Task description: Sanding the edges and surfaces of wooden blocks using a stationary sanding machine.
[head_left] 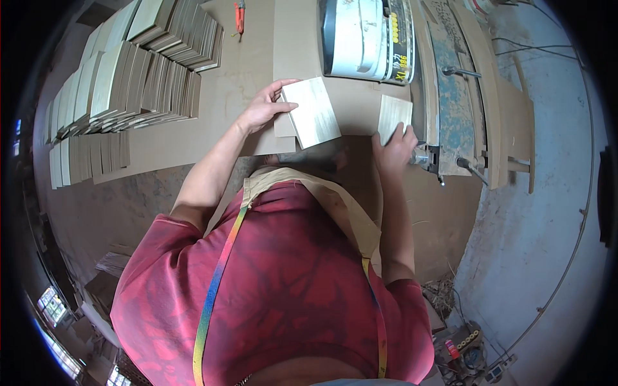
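Square pale board [315,116]: one, wooden, held tilted, extending rightward from the left hand [259,114]. Left hand: pinching the board by its left edge, thumb flat on the upper face, forefinger along the far left corner, remaining fingers mostly hidden.

Small pale board [394,112]: one, oblong, narrower, projecting just beyond the right hand [396,153]. Right hand: gripping the near end, thumb at the left side, fingers bent over the right. Both boards apart, side by side between the hands.

White pail [357,42]: one, dark-rimmed, beyond both hands, nearer the right.

Stacked boards [145,77]: many, in rows, well left of the left hand.

Red-handled tool [240,18]: one, well beyond the left hand, on brown sheeting [248,61].

Blue-painted rail [454,90]: one, worn, just right of the right hand.
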`<state>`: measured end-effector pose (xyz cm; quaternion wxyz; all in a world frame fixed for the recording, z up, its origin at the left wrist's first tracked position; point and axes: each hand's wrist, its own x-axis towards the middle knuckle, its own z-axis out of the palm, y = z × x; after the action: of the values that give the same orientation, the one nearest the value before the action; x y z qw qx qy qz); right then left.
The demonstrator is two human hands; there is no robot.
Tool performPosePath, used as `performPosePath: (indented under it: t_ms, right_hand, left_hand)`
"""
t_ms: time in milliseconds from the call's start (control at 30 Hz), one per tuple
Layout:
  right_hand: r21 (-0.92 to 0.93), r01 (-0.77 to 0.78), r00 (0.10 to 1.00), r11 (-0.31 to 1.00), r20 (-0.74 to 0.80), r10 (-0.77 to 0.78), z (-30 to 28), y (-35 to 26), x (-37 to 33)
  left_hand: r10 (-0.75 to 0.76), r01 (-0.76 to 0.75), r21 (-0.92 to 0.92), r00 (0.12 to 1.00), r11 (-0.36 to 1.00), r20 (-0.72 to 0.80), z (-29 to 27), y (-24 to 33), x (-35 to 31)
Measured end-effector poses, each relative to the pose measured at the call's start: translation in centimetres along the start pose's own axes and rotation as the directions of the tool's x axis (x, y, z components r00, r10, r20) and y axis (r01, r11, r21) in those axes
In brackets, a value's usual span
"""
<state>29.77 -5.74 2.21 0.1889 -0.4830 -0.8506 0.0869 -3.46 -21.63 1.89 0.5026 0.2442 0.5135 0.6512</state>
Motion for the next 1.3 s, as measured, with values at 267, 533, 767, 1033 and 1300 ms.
performPosePath:
  t_ms: [267, 533, 767, 1033, 1300]
  right_hand:
    - [-0.084, 0.190, 0.936, 0.978, -0.285, -0.206, 6.9, 0.0, 7.1]
    - [0.215, 0.356, 0.928, 0.909, 0.031, -0.371, 1.4, -12.5, 0.9]
    - [0.191, 0.176, 0.983, 0.966, 0.014, -0.182, -1.8, -4.0, -3.2]
    - [0.146, 0.176, 0.984, 0.973, -0.008, -0.176, -2.7, 0.6, -4.9]
    - [-0.045, 0.056, 0.998, 0.997, 0.003, -0.056, 0.6, -1.2, 1.4]
  left_hand:
    - [-0.072, 0.094, 0.125, 0.983, 0.988, -0.169, -0.6, -0.9, 0.7]
    - [0.040, 0.098, 0.419, 0.950, 0.903, -0.310, 3.6, -1.0, 1.2]
    - [0.020, 0.022, 0.254, 0.987, 0.967, -0.161, 1.6, -1.2, 0.5]
    - [-0.028, 0.025, 0.087, 0.999, 0.996, 0.034, -0.8, 0.4, -0.8]
    - [-0.070, 0.078, 0.178, 0.996, 0.981, -0.048, -1.3, -0.2, -0.3]
